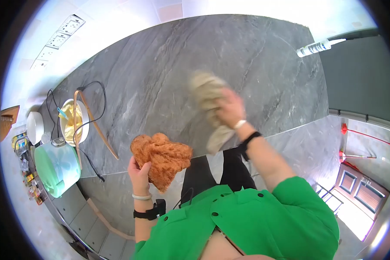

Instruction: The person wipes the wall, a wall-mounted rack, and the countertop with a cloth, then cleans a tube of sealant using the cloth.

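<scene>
A crumpled, fluffy orange-brown cloth is held in my left hand at the counter's front edge, the thumb over it and the other fingers partly behind it. Further right, my right hand grips a beige cloth on the grey marbled counter. Motion blurs this cloth and the hand. One end of the beige cloth hangs toward the front edge, beside my right wrist.
On the left stand a white bowl with yellow contents, wooden strips, black cables and a mint-green container. A sealant tube lies at the right back corner, beside a dark recessed surface.
</scene>
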The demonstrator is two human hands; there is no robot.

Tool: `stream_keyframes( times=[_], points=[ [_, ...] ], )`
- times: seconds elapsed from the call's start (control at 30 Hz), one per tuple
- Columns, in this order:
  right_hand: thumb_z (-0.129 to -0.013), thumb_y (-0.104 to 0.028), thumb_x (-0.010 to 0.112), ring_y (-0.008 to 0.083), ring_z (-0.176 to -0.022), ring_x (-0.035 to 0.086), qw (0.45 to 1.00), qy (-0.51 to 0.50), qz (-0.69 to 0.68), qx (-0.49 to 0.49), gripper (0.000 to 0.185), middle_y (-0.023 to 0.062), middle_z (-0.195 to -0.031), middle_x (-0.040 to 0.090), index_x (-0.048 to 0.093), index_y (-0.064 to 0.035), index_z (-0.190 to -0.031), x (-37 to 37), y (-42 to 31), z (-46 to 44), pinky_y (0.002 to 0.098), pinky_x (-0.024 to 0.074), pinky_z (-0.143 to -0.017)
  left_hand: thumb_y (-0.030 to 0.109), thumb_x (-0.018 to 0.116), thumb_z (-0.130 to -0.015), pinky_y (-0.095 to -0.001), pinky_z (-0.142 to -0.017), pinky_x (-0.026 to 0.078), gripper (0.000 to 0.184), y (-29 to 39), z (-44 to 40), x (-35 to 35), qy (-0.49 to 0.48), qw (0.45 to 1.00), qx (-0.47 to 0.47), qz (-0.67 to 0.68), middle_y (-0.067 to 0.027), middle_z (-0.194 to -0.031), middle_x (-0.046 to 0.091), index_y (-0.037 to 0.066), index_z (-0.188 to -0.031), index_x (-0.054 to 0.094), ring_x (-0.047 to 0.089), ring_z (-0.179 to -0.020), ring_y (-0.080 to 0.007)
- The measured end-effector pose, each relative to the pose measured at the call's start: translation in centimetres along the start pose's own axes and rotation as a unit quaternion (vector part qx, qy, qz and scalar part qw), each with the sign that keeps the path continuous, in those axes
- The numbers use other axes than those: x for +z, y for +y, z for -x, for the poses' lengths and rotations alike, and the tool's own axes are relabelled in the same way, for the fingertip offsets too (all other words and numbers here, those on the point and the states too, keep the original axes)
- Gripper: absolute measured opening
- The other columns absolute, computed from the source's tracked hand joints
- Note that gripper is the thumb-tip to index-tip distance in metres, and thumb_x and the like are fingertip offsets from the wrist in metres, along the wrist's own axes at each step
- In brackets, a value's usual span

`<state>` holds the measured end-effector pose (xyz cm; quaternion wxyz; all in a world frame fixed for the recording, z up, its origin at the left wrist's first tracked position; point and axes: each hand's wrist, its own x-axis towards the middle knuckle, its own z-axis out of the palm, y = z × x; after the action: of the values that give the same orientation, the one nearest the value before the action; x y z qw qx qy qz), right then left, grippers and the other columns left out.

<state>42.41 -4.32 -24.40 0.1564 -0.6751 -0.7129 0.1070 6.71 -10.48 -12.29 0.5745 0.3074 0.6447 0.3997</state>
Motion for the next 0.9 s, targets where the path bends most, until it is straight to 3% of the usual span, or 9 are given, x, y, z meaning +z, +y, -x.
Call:
stream_keyframes(
  times=[0.13, 0.2, 0.33, 0.5, 0.6, 0.67, 0.73, 0.83, 0.9],
  points=[
    [-0.069, -0.015, 0.061, 0.0362, -0.105, 0.054, 0.957, 0.175, 0.129, 0.191, 0.03, 0.0151, -0.116, 0.058, 0.068, -0.0161, -0.098, -5.0, 18.4, 5.7, 0.0438, 0.0429, -0.093, -0.005, 0.057, -0.074, -0.0263, -0.079, 0.046, 0.031, 0.3, -3.0, 1.4, -0.025, 1.0, -0.008, -0.004, -0.0045, -0.098, 0.061, -0.002, -0.105, 0.055, 0.058, -0.087, -0.0119],
    [-0.072, -0.015, 0.059, 0.0336, -0.107, 0.055, 0.931, 0.148, 0.114, 0.312, 0.034, 0.0153, -0.115, 0.059, 0.066, -0.0122, -0.105, -8.6, 25.9, 8.4, 0.0414, 0.0433, -0.093, -0.005, 0.057, -0.074, -0.026, -0.079, 0.046, 0.031, 0.0, -4.0, 1.0, -0.037, 0.999, -0.014, -0.011, -0.0043, -0.098, 0.061, -0.002, -0.105, 0.055, 0.057, -0.087, -0.0117],
    [-0.075, -0.013, 0.056, 0.0322, -0.105, 0.057, 0.862, 0.222, 0.07, 0.45, 0.037, 0.0158, -0.116, 0.059, 0.064, -0.0078, -0.111, -10.1, 28.1, 6.3, 0.0391, 0.0444, -0.092, -0.005, 0.056, -0.074, -0.0257, -0.078, 0.045, 0.03, 0.7, -4.2, 0.2, -0.034, 0.999, -0.023, -0.001, -0.0041, -0.097, 0.061, -0.001, -0.104, 0.055, 0.057, -0.087, -0.0112],
    [-0.07, -0.008, 0.058, 0.0314, -0.102, 0.056, 0.98, 0.195, -0.027, 0.016, 0.043, 0.015, -0.11, 0.06, 0.06, -0.0067, -0.113, -9.3, -2.5, -11.4, 0.0397, 0.0451, -0.088, -0.005, 0.057, -0.074, -0.0257, -0.08, 0.045, 0.031, 2.4, -3.8, -1.0, -0.013, 1.0, -0.013, 0.004, -0.0044, -0.097, 0.061, -0.001, -0.104, 0.055, 0.057, -0.087, -0.0116],
    [-0.077, -0.007, 0.049, 0.0318, -0.107, 0.054, 0.966, 0.06, -0.147, -0.202, 0.046, 0.0093, -0.128, 0.052, 0.057, -0.0133, -0.122, -2.6, -14.6, -19.4, 0.0446, 0.0456, -0.089, -0.005, 0.057, -0.074, -0.0264, -0.082, 0.045, 0.034, 2.7, -3.8, -0.7, -0.007, 1.0, -0.003, 0.004, -0.0054, -0.101, 0.061, -0.002, -0.108, 0.054, 0.057, -0.09, -0.0129],
    [-0.088, -0.013, 0.043, 0.0265, -0.105, 0.056, 0.973, 0.027, -0.106, -0.202, 0.044, 0.0047, -0.124, 0.056, 0.049, -0.0151, -0.131, 3.1, -21.9, -21.9, 0.0433, 0.0449, -0.089, -0.005, 0.057, -0.074, -0.0277, -0.085, 0.045, 0.04, 2.4, -3.7, -0.3, 0.003, 1.0, -0.008, -0.004, -0.0069, -0.105, 0.06, -0.003, -0.113, 0.053, 0.057, -0.094, -0.0149],
    [-0.09, -0.019, 0.041, 0.0256, -0.105, 0.057, 0.919, -0.112, 0.002, -0.377, 0.04, 0.0048, -0.122, 0.057, 0.049, -0.0154, -0.129, 6.6, -24.2, -25.1, 0.0417, 0.0446, -0.089, -0.005, 0.057, -0.074, -0.0281, -0.085, 0.044, 0.04, 1.6, -3.5, 0.2, 0.005, 1.0, -0.017, 0.005, -0.0069, -0.106, 0.06, -0.003, -0.113, 0.052, 0.057, -0.094, -0.0152],
    [-0.088, -0.021, 0.045, 0.0245, -0.104, 0.058, 0.97, -0.166, -0.055, -0.168, 0.032, 0.0039, -0.118, 0.059, 0.056, -0.0165, -0.118, 6.6, -21.8, -27.8, 0.0406, 0.0453, -0.086, -0.006, 0.058, -0.074, -0.0274, -0.085, 0.044, 0.037, 1.8, -3.8, 0.5, 0.018, 1.0, -0.023, 0.007, -0.0059, -0.104, 0.06, -0.002, -0.111, 0.053, 0.057, -0.094, -0.0139],
    [-0.086, -0.02, 0.048, 0.0243, -0.102, 0.059, 0.995, -0.054, -0.03, -0.073, 0.024, 0.0063, -0.103, 0.065, 0.059, -0.015, -0.107, 7.4, -15.5, -30.0, 0.0402, 0.0475, -0.083, -0.006, 0.058, -0.074, -0.027, -0.085, 0.044, 0.036, 1.5, -3.9, 1.0, 0.026, 0.999, -0.029, 0.012, -0.0054, -0.104, 0.06, -0.002, -0.11, 0.053, 0.057, -0.093, -0.013]
  ],
)
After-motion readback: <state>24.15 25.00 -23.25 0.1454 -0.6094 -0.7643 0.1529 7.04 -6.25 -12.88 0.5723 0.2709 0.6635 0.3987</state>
